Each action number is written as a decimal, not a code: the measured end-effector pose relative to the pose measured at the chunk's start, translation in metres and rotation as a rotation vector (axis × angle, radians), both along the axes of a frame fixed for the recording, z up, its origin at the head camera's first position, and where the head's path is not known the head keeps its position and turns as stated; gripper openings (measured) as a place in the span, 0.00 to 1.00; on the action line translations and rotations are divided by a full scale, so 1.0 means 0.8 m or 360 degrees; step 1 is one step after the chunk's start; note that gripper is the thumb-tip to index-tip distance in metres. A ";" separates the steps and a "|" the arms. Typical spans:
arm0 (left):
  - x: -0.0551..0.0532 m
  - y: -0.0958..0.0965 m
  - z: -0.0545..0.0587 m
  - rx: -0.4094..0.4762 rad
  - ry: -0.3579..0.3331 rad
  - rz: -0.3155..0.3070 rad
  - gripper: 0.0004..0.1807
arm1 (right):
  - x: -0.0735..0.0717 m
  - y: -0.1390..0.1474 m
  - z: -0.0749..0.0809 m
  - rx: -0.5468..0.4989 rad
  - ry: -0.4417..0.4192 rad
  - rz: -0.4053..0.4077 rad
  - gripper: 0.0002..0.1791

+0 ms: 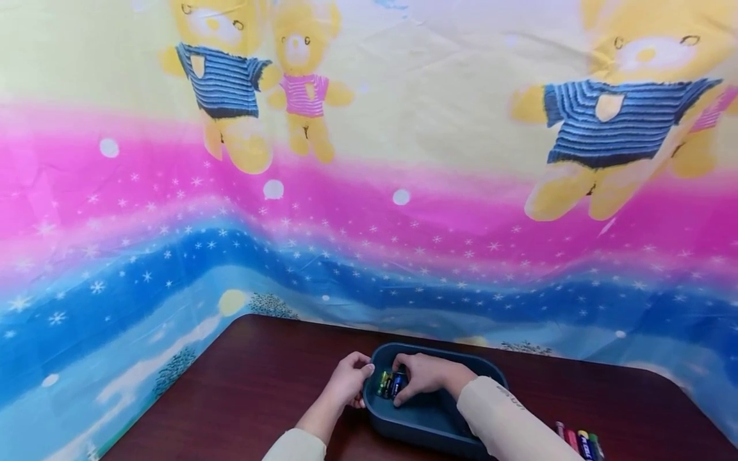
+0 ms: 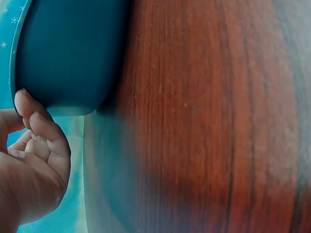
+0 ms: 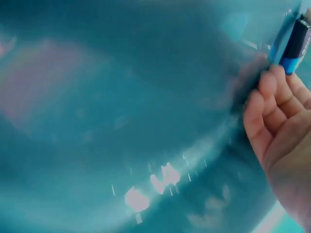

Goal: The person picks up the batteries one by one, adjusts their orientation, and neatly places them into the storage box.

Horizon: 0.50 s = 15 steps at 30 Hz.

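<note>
A dark teal bin [image 1: 423, 419] with rounded corners stands on the table. My left hand [image 1: 348, 382] grips its left end at the rim, fingers low on the outer wall; the left wrist view shows the fingertips at the edge of the bin [image 2: 68, 58]. Inside the bin, my right hand [image 1: 428, 372] pinches a dark battery with a blue end [image 3: 295, 46] between thumb and fingers. Right beside it, against the bin's left end, stand green-and-yellow batteries [image 1: 383, 384]. The right hand hides part of the held battery.
Several batteries [image 1: 583, 443] in red, dark blue and green lie in a row on the brown table [image 1: 259, 390], right of the bin, partly behind the right sleeve [image 1: 513, 416]. A curtain printed with bears [image 1: 403, 243] hangs behind the table.
</note>
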<state>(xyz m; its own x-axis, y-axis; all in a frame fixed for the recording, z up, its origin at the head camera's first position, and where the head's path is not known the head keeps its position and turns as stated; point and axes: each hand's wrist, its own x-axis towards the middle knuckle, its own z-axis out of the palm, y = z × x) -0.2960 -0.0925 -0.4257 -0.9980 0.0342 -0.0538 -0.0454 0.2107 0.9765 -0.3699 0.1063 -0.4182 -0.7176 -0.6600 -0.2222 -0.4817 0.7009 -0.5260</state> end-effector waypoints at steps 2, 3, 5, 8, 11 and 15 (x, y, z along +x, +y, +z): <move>0.000 0.000 0.000 0.0002 0.0007 -0.0001 0.09 | 0.003 0.000 0.006 0.0014 -0.0055 -0.0007 0.29; -0.001 0.000 0.000 0.0002 0.0012 -0.0006 0.09 | 0.005 0.000 0.010 0.0022 -0.0075 -0.0018 0.30; -0.001 0.000 0.000 0.0002 0.0020 -0.0019 0.09 | 0.009 0.001 0.020 0.0035 -0.0099 -0.0045 0.31; -0.002 0.000 0.000 0.0003 0.0013 -0.0035 0.10 | 0.015 0.005 0.039 0.0034 -0.0092 -0.0075 0.31; 0.000 -0.001 0.000 -0.0005 0.0011 -0.0042 0.10 | 0.022 0.009 0.059 0.0056 -0.0031 -0.0070 0.29; 0.000 -0.003 -0.001 -0.0012 0.0015 -0.0055 0.10 | 0.032 0.013 0.082 0.0132 0.0050 -0.0049 0.23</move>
